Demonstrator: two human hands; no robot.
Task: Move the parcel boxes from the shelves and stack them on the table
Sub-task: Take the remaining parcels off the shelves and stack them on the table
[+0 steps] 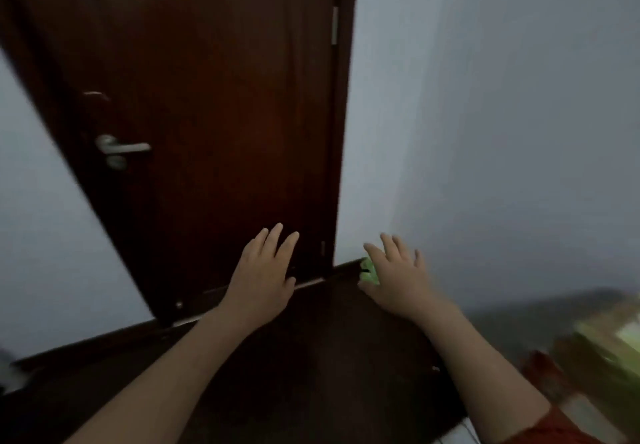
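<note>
Head view, and both arms are stretched out forward, bare forearms running up from the bottom of the frame. Left hand (263,277) is out flat, palm down, fingers straight and close together, pointing at the foot of a dark brown door (207,97). It's holding nothing. Right hand (398,277) sits beside it at about the same height, fingers spread wide and relaxed, also with nothing in its grasp. A red sleeve (554,426) shows on the right arm near the bottom edge. The two hands are apart, with a clear gap between them over the dark floor (311,357).

Just behind the right hand's thumb side there's a small green object (367,270) low against the skirting board (346,267); too blurred to name. The door carries a silver lever handle (124,147) on its left side, and a pale grey wall (485,132) fills the right half.

As for the parcel boxes (602,350), a smeared brown and green boxy mass sits at the lower right edge, well apart from both hands; motion blur hides any detail.
</note>
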